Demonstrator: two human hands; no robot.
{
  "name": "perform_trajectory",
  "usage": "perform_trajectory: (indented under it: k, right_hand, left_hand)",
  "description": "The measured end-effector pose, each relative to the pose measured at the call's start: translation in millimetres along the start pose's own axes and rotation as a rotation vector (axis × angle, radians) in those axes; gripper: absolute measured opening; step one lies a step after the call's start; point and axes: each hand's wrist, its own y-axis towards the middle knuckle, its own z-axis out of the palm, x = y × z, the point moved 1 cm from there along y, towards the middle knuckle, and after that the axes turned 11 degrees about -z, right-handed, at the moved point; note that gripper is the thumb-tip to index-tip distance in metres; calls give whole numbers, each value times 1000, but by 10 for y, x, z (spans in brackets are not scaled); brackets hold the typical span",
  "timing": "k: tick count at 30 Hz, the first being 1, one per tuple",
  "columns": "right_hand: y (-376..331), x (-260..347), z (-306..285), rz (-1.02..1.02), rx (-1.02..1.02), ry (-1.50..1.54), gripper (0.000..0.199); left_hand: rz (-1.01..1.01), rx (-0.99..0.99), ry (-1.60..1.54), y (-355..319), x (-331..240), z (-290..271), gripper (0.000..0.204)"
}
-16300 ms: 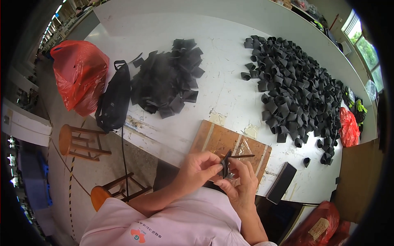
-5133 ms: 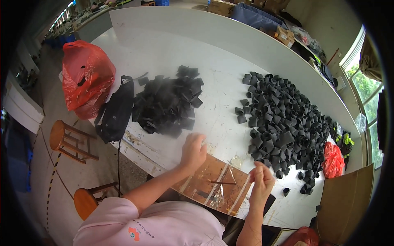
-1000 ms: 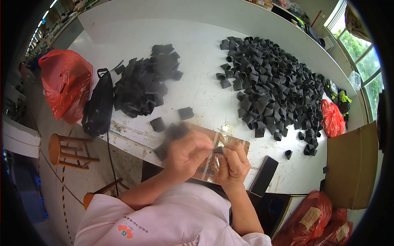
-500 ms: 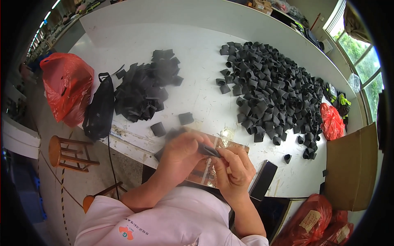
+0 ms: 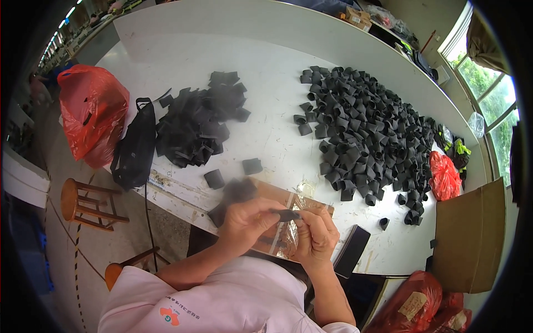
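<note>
A small black fabric piece [image 5: 285,215] is stretched between my two hands, its ends pinched in the fingertips. My left hand [image 5: 247,221] grips the left end and my right hand [image 5: 317,233] the right end; the fingers partly hide it. Below them lies a brown board [image 5: 272,194] with clear tape across it. Next to my left hand is a blurred group of dark pieces [image 5: 239,191]. Two flat black squares [image 5: 214,178] lie just beyond, near a heap of flat black pieces [image 5: 191,133]. On the right spreads a large heap of black pieces curled into loops [image 5: 361,127].
A black phone [image 5: 353,252] lies right of the board. At the table's left edge stand a red plastic bag [image 5: 94,116] and a black bag [image 5: 135,147]. A cardboard sheet [image 5: 469,238] and another red bag [image 5: 444,175] are at the right. Wooden stools [image 5: 70,200] stand on the floor.
My hands have drawn slightly apart, and the black piece now shows stretched between the fingertips. My left hand has flattened from its raised, bent pose. The whole view has shifted a little.
</note>
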Motion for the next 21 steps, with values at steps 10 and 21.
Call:
perform_trajectory:
  k: [10,21]
  right_hand:
    - [-54,-121,11,148,49,157,13]
    - [-66,-78,108,156,82,92,7]
  left_hand:
    - [487,-12,750,155,-339,182,23]
    - [333,-116,562,99,-115,59,10]
